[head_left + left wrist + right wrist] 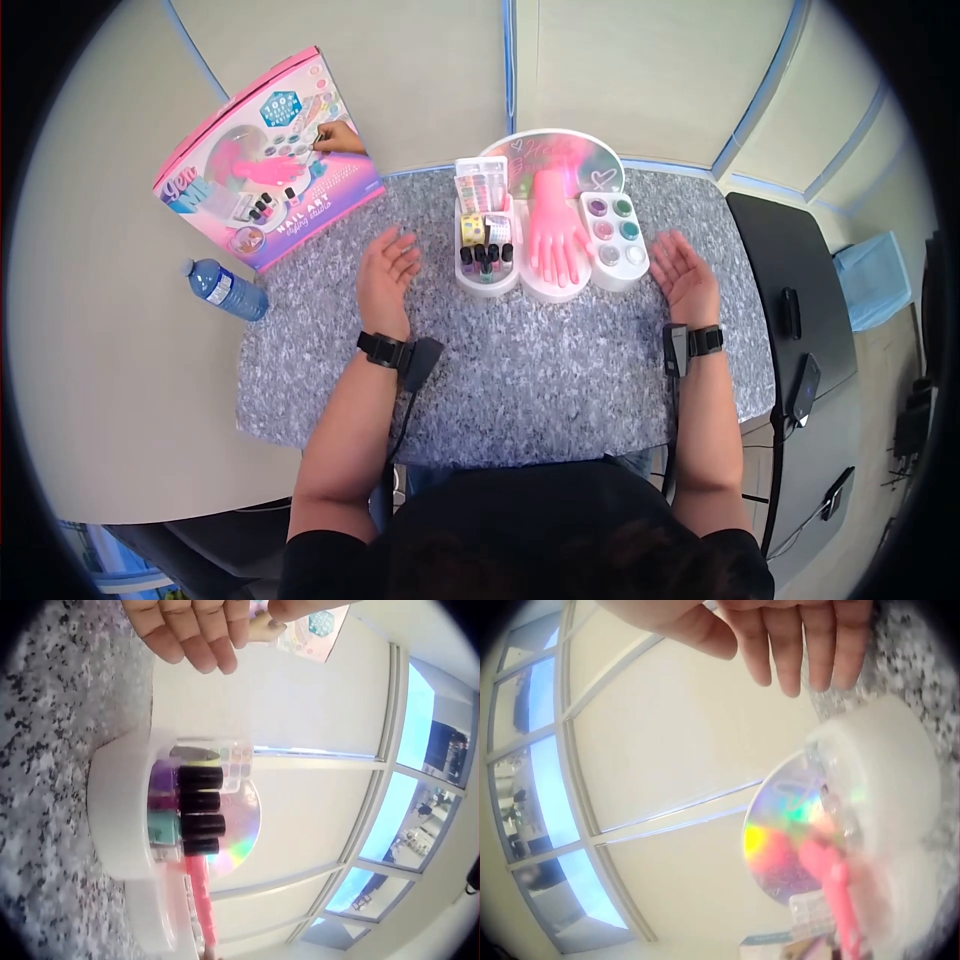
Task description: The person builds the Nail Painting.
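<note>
On the speckled table stands a white nail art station point(553, 291) with an iridescent back panel point(520, 165) and a pink model hand point(556, 232) in its middle. Its left section holds black-capped polish bottles point(487, 262), rolls point(472, 229) and a clear tray of nails point(482, 184); its right section holds round pots point(602, 229) of glitter. My left hand point(388, 277) is left of the station, fingers relaxed, holding nothing. Right of the station, my right hand point(687, 280) rests palm up with relaxed fingers, also holding nothing. Neither hand touches the station.
A nail art box point(270, 160) stands at the table's back left, with a water bottle point(228, 289) beside it. Pale panels rise behind the table point(500, 400). At the right are a dark side table point(820, 300) with phone-like devices and a blue-lined bin point(872, 280).
</note>
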Demonstrator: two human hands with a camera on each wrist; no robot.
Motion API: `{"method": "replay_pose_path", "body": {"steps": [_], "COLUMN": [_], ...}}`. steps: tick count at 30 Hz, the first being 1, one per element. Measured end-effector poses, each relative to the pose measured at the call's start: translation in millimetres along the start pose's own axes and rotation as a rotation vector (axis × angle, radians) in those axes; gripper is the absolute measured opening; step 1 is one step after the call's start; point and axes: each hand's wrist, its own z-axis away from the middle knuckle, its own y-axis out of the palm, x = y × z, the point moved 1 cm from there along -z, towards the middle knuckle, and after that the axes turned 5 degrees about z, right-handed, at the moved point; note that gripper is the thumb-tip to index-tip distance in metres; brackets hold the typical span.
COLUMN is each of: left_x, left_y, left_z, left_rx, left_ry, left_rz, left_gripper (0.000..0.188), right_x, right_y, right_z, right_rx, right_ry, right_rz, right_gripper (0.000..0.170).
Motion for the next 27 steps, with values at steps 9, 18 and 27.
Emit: {"method": "replay_pose_path", "body": {"steps": [9, 18, 27], "left_x": [4, -6, -1], "left_y": [1, 6, -1], "left_z": [3, 10, 9], "left_rx": [-0.016, -0.01, -0.083], "left_ry": [-0.032, 0.037, -0.023], "left_rz": [0.076, 0.016, 0.064], "left_gripper": [0.047, 0.048, 0.045], "right_x": [1, -6, -10], "right_y": [-17, -18, -18], "right_z": [-15, -11, -12], "right_rx": [-0.083, -0.064, -0.054], "right_ry": [-0.063, -0.109, -0.079], "right_rz": [0.1, 0.135, 0.094], "right_gripper": [0.05, 0.045, 0.037]}}
